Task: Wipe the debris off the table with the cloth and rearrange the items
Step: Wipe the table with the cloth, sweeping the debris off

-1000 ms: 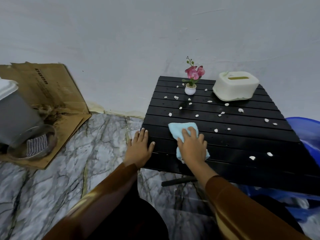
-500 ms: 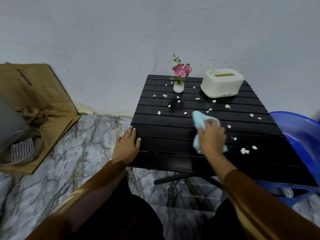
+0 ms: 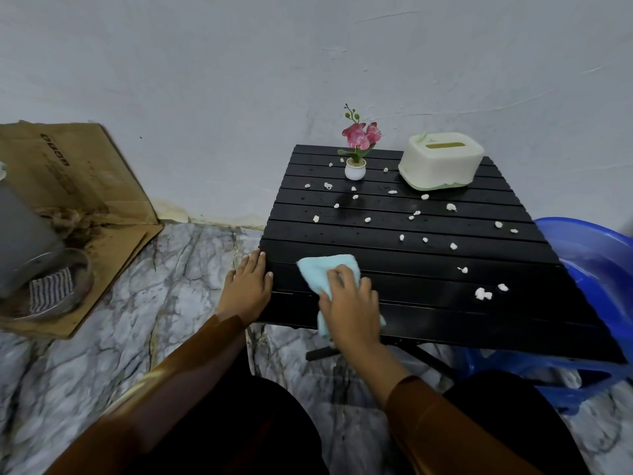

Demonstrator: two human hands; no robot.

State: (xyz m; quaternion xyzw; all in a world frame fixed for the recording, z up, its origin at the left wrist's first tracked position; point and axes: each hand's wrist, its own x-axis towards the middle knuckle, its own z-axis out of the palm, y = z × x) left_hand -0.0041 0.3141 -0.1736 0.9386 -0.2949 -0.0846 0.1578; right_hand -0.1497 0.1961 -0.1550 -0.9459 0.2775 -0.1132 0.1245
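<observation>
The right hand (image 3: 351,305) presses a cloth (image 3: 323,274) flat on the table (image 3: 428,313) near its front-left corner, fingers spread over the fabric and curled slightly into it. The left hand (image 3: 248,287) lies open with straight fingers on the left edge, apparently steadying the table.

White crumbs (image 3: 483,293) lie scattered from the middle to the back and along the right edge; the front-left strip under the cloth looks free of them. A flower pot (image 3: 355,169) stands near the back edge, a tissue box (image 3: 440,161) at the back-right corner.

To wipe well, I judge the palm should stay flat and sweep in 1 direction along the slats, so bits are gathered and not pushed into the gaps. Herding them toward 1 edge beats scrubbing back and forth. Crumbs sit just beside the pot, which looks light and could tip, so it is best lifted aside first.
</observation>
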